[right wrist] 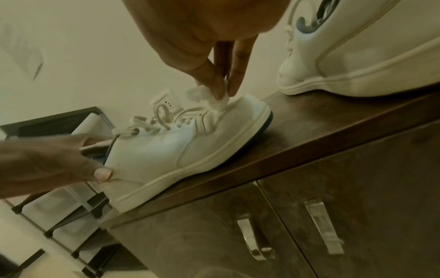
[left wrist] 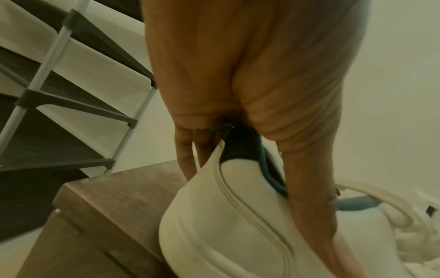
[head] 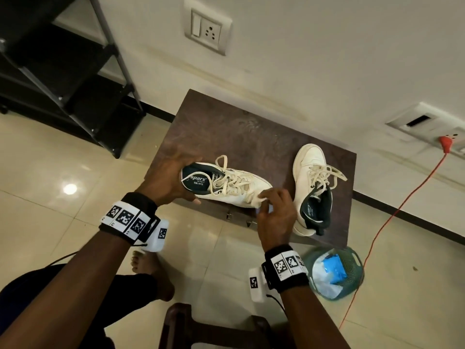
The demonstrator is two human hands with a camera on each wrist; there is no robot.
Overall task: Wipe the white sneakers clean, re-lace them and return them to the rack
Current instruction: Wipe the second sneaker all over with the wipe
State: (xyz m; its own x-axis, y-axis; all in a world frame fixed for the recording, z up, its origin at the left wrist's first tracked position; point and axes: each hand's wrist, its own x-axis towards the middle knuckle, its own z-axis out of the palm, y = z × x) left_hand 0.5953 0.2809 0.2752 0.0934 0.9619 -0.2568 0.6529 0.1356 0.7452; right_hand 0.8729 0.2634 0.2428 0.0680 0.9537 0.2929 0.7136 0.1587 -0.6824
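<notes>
A white sneaker (head: 234, 187) (right wrist: 181, 146) (left wrist: 226, 222) with loose laces lies on the brown cabinet top (head: 226, 129), toe pointing right. My left hand (head: 173, 177) (left wrist: 238, 94) grips its heel, thumb on the near side (right wrist: 102, 173). My right hand (head: 274, 210) (right wrist: 219, 75) pinches a small white wipe (right wrist: 214, 97) (head: 259, 200) against the toe. The second white sneaker (head: 312, 187) (right wrist: 357, 56) stands on the cabinet's right side, toe away from me. The black shoe rack (head: 63, 71) (left wrist: 59, 94) stands at the back left.
A green mesh basket (head: 334, 273) with white wipes and a blue packet sits on the floor at the right. An orange cable (head: 392, 210) runs from a wall socket across the floor. The cabinet doors carry metal handles (right wrist: 250, 238). A brown stool (head: 214, 328) is below me.
</notes>
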